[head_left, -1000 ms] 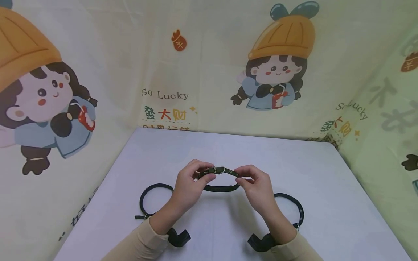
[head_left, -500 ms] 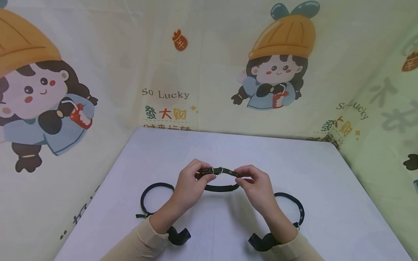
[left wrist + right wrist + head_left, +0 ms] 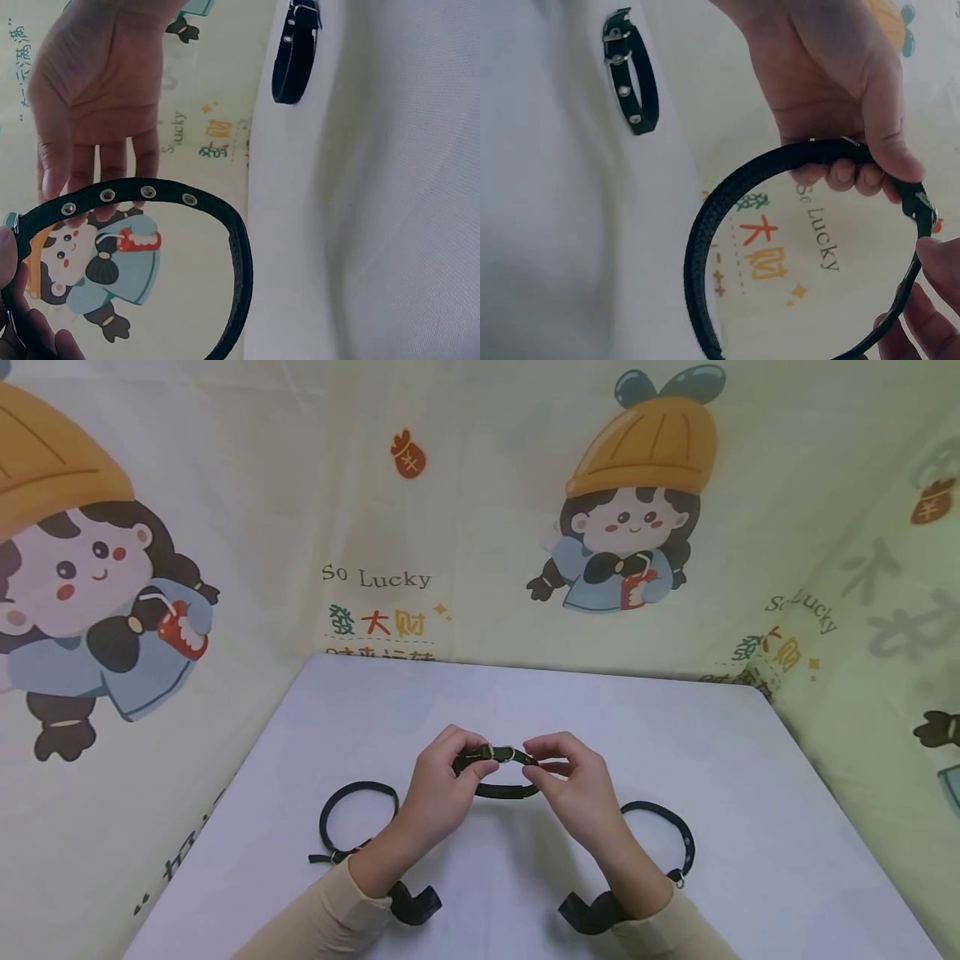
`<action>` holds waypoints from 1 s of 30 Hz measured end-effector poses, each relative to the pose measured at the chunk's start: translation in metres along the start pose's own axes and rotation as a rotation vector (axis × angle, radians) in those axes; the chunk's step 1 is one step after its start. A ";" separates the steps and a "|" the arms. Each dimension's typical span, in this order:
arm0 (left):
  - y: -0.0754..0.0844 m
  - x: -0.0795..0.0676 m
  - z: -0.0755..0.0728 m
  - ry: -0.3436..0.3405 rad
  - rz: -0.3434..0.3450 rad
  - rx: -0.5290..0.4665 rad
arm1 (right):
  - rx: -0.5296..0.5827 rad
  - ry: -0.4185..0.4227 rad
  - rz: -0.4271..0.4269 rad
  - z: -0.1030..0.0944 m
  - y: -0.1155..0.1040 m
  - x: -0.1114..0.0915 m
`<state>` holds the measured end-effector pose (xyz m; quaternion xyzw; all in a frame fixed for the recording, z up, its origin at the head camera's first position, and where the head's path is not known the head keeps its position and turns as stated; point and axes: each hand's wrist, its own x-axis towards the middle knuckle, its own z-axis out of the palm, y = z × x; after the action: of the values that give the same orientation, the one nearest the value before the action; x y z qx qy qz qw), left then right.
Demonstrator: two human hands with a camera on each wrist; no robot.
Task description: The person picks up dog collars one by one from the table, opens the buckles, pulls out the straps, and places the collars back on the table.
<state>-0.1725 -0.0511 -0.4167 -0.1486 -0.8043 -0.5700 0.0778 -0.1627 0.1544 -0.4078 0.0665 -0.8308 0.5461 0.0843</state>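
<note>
A dark collar with a metal buckle, a D-ring and metal eyelets is held up in a closed loop above the table. My left hand grips it beside the buckle, thumb below and fingers above. On the other side of the ring, my right hand pinches the strap between thumb and fingers. The left wrist view shows several eyelets along the collar, with the right hand behind the strap. In the right wrist view, the left hand curls its fingers around the collar near the buckle.
A second dark collar lies in a loop on the white table at the left, and a third collar at the right. Black curved pieces show under both wrists. A printed cloth stands behind the table.
My right hand has shifted slightly left, closer to the left hand, and the held collar looks a little narrower. The left hand keeps its grip; the other collars lie as before.
</note>
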 end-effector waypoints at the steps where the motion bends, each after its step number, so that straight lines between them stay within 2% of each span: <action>1: 0.000 0.000 0.000 -0.001 0.000 0.003 | -0.010 0.000 -0.022 0.001 -0.001 0.000; 6: -0.003 -0.001 0.002 -0.003 0.016 0.015 | -0.056 0.000 -0.070 0.005 -0.004 0.002; 16: -0.005 -0.001 0.003 -0.050 0.015 0.059 | -0.093 -0.013 -0.050 0.010 -0.004 0.004; 24: -0.004 -0.001 0.004 -0.082 0.028 0.125 | -0.089 -0.026 -0.075 0.013 -0.004 0.002; 30: -0.007 -0.002 0.004 -0.063 0.037 0.145 | -0.108 -0.022 -0.071 0.013 -0.004 0.002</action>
<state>-0.1731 -0.0494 -0.4245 -0.1753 -0.8426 -0.5039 0.0738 -0.1652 0.1410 -0.4092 0.0972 -0.8570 0.4965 0.0978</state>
